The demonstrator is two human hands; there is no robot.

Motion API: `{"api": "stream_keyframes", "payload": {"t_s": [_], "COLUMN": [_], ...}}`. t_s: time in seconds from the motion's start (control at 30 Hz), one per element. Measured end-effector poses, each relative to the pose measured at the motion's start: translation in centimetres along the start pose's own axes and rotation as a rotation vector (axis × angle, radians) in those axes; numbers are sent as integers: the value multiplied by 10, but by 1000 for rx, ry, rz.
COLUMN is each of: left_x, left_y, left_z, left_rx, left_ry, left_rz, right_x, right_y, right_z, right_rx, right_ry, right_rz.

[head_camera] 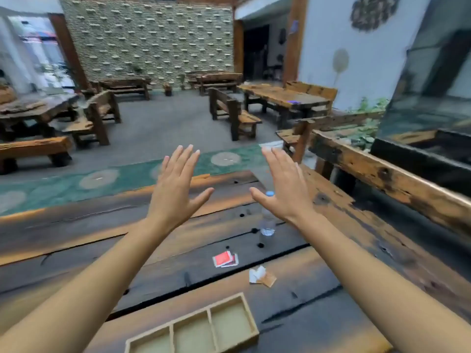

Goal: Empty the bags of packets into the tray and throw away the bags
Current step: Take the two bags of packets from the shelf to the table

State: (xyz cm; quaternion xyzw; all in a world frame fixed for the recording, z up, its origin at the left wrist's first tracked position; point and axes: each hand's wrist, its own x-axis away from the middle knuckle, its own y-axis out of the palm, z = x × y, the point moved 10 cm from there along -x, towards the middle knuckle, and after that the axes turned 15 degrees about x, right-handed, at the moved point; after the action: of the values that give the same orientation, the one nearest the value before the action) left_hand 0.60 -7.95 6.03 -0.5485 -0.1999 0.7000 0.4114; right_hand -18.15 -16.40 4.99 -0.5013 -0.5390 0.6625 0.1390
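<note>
One wooden tray point(193, 329) with three compartments (all bare) sits at the table's point(76, 240) near edge. Beyond it lie two small heaps: red packets point(225, 259) and white-and-tan packets point(262, 275), apart. One water bottle point(267, 224) stands farther off. My left hand point(175, 192) and right hand point(285, 189) are raised, each grip spread and holding nothing.
</note>
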Motion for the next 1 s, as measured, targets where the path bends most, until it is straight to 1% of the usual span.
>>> {"api": "stream_keyframes", "payload": {"t_s": [0.1, 0.23, 0.37, 0.5, 0.6, 0.73, 0.87, 1.0], "left_x": [-17, -28, -24, 11, 58, 132, 207, 292], "left_y": [24, 73, 117, 144, 146, 130, 98, 48], "left_z": [41, 113, 205, 321, 412, 527, 630, 717], "left_rx": [116, 298, 439, 527, 617, 778, 938, 1098], "left_ry": [136, 315, 502, 693, 837, 1037, 1202, 1356], "left_rz": [-25, -140, -249, -331, -397, -500, -564, -618], "right_x": [21, 86, 179, 297, 387, 498, 593, 688], "right_y": [-31, -85, -133, -186, -236, -307, -373, -433], "right_z": [47, 105, 147, 174, 176, 157, 120, 71], "right_rx": [86, 222, 351, 544, 673, 761, 889, 967], "right_ry": [113, 290, 500, 771, 968, 1221, 1401, 1594], "right_rz": [43, 93, 86, 33, -11, 18, 32, 56]}}
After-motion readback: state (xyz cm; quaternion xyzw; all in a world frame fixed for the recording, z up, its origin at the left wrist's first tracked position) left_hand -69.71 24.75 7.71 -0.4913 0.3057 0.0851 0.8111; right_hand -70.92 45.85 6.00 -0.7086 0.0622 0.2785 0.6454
